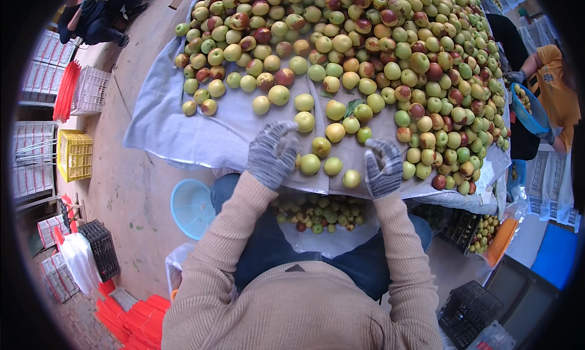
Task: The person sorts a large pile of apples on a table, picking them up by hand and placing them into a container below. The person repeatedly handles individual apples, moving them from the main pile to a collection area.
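Observation:
A large heap of green, red-blotched jujubes lies on a pale cloth in front of me, with looser fruit along the near edge. My left hand, in a grey knit glove, is at the left of this loose group. Its fingertips reach beside a yellow-green jujube; contact is unclear. Another fruit is partly hidden behind that hand. Opposite it, my right hand, gloved alike, has its fingers apart close to a small green jujube. Between the hands lie several jujubes, including a light green one.
Below the table edge, more jujubes rest between my knees. A light blue basin stands left of my leg. At right, a person in an orange top holds a blue basin. Crates include a yellow one and a black one.

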Tool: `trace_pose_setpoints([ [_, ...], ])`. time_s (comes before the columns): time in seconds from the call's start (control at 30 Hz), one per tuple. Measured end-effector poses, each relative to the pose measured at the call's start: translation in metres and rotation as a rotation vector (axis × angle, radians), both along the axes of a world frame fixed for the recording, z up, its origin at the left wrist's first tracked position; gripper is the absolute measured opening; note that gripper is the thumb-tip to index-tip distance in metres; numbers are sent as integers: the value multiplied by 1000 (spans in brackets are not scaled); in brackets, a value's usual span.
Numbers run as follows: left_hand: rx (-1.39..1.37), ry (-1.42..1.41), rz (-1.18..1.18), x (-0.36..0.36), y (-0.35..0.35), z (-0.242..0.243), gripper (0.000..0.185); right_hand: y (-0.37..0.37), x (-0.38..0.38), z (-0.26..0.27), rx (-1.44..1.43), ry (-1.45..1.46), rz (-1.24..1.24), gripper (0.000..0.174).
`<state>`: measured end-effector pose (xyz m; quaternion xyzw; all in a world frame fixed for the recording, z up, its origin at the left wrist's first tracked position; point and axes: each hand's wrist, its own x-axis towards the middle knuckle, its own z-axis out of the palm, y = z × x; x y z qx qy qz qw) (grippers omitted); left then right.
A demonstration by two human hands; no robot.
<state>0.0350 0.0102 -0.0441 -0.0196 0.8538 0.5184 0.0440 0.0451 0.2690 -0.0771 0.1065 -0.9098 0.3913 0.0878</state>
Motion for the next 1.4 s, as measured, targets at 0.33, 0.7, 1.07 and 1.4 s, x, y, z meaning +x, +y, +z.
trace_pose_setpoints([
  [0.33,-403,12,-170,-43,35,-9,72,-45,-61,20,333,-227,92,67],
  [0.7,-398,48,-260,14,49,5,57,-42,-69,16,111,-520,95,64],
  [1.07,-220,133,-313,35,39,3,47,-66,-72,37,331,-586,23,51],
  [1.4,-266,160,-336,39,41,-1,40,-59,-33,8,59,-114,9,44],
])
